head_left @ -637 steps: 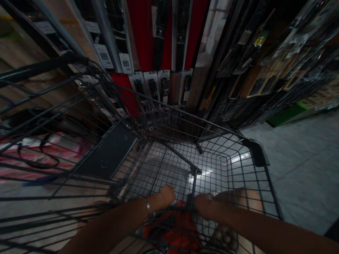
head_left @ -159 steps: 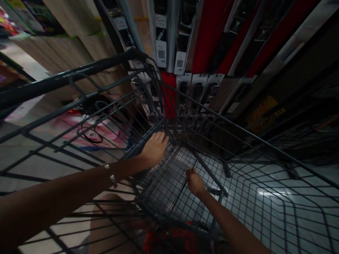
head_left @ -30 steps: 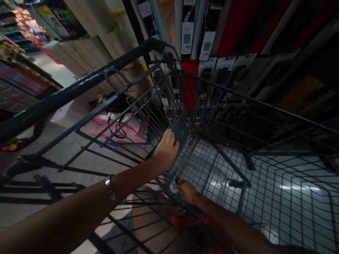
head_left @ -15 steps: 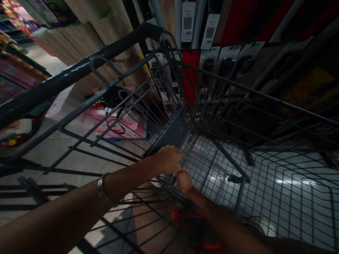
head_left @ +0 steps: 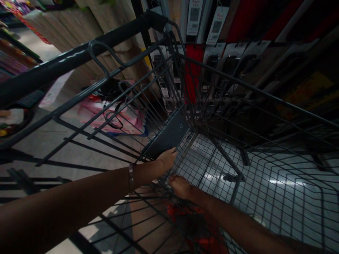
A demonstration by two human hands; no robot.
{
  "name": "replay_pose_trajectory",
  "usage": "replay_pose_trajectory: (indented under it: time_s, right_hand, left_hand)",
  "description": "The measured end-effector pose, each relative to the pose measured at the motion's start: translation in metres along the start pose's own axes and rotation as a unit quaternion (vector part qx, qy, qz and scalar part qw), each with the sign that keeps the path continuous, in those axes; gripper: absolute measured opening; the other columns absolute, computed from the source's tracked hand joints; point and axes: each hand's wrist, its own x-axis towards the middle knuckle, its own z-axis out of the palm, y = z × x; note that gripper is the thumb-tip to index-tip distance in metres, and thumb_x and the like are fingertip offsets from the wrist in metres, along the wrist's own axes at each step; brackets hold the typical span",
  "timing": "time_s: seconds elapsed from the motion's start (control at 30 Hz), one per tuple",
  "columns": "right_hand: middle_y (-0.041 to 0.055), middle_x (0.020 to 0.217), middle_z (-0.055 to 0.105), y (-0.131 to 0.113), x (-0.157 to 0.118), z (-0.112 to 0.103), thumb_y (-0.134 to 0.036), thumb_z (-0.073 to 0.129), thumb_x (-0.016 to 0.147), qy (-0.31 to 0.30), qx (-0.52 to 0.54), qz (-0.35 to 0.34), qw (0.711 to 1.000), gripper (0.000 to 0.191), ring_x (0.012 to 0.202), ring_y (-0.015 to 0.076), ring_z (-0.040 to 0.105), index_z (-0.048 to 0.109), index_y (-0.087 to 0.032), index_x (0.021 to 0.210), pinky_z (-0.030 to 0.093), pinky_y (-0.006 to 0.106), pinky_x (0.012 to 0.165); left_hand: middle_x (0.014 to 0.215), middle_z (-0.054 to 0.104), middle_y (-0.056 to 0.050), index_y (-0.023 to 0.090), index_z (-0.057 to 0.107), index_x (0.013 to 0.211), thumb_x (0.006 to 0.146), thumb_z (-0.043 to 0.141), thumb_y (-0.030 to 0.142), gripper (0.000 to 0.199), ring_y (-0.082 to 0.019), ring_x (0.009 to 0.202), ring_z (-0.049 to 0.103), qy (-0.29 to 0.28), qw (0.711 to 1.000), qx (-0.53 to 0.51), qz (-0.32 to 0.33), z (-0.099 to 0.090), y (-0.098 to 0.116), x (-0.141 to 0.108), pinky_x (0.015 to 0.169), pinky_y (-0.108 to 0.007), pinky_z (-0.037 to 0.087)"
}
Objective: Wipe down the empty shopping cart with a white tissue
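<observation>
Both my hands reach down inside a dark wire shopping cart (head_left: 76,54). My left hand (head_left: 167,159), below a bracelet (head_left: 131,177) on the wrist, is curled at the lower edge of a flat grey panel (head_left: 168,132). Just below and to the right, my right hand (head_left: 181,187) is closed, its fingertips by the wire edge near the panel's foot. A small gap separates the two hands. What either hand grips is too dark and small to make out. An orange-red item (head_left: 206,240) shows under my right forearm.
Packaged goods with white tags (head_left: 194,19) hang on a rack beyond the cart. Pink packages (head_left: 127,118) and tall beige rolls (head_left: 63,31) stand at the left. The cart's mesh bottom (head_left: 209,162) spreads to the right over a shiny floor.
My hands, touching before, have moved apart: the left slightly left, the right lower. The view has shifted a little, so the cart handle appears higher.
</observation>
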Motion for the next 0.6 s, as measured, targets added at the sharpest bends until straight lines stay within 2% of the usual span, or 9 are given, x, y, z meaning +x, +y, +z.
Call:
replay_pose_trajectory:
  time_s: [0.1,0.17,0.3,0.43,0.53,0.6]
  right_hand:
    - [0.0153,0.106,0.064,-0.002,0.012,-0.019,0.000,0.049,0.072,0.019,-0.051,0.002,0.998,0.032,0.102,0.0230,0.058,0.065,-0.009,0.098,0.043,0.030,0.089]
    - [0.0137,0.107,0.064,-0.003,0.017,-0.024,0.000,0.046,0.075,0.036,-0.058,0.010,0.998,0.032,0.105,0.0217,0.056,0.065,-0.011,0.098,0.042,0.029,0.091]
    - [0.0117,0.104,0.063,-0.002,0.013,-0.007,-0.002,0.043,0.081,0.028,-0.053,0.034,0.998,0.030,0.103,0.0203,0.055,0.066,-0.013,0.096,0.043,0.028,0.088]
    - [0.0105,0.103,0.064,-0.002,-0.001,0.013,-0.003,0.043,0.081,0.005,-0.039,0.009,0.999,0.029,0.100,0.0197,0.056,0.067,-0.014,0.093,0.044,0.027,0.086]
    - [0.0111,0.099,0.066,-0.004,-0.006,0.011,-0.003,0.049,0.076,-0.043,-0.039,-0.015,0.998,0.025,0.094,0.0201,0.059,0.069,-0.014,0.087,0.044,0.028,0.086]
    - [0.0138,0.096,0.067,-0.006,-0.003,0.005,-0.004,0.053,0.072,-0.074,-0.047,-0.013,0.996,0.022,0.092,0.0225,0.060,0.069,-0.011,0.086,0.044,0.029,0.084]
  left_hand:
    - [0.105,0.068,0.000,0.033,0.071,0.089,0.065,0.057,0.008,0.037,-0.022,0.121,0.044,0.001,1.000,-0.001,0.017,0.004,-0.005,0.007,0.108,-0.038,0.023]
    - [0.100,0.069,-0.001,0.032,0.072,0.085,0.064,0.056,0.007,0.036,-0.023,0.116,0.048,-0.006,1.000,0.006,0.024,0.004,-0.006,0.009,0.107,-0.038,0.023]
    - [0.098,0.070,0.001,0.033,0.072,0.079,0.063,0.054,0.005,0.038,-0.022,0.114,0.049,0.006,0.999,-0.039,0.033,0.001,-0.003,0.009,0.105,-0.039,0.026]
    - [0.097,0.070,0.001,0.033,0.071,0.076,0.062,0.053,0.003,0.038,-0.023,0.113,0.050,0.004,0.997,-0.039,0.061,-0.003,-0.002,0.007,0.103,-0.042,0.027]
    - [0.094,0.071,-0.001,0.030,0.071,0.071,0.066,0.053,0.004,0.032,-0.023,0.109,0.053,-0.003,0.996,-0.008,0.090,-0.005,-0.001,0.006,0.103,-0.042,0.026]
    - [0.090,0.071,-0.001,0.029,0.070,0.067,0.067,0.053,0.004,0.030,-0.023,0.104,0.055,-0.001,0.996,-0.020,0.087,-0.005,0.001,0.006,0.101,-0.040,0.028]
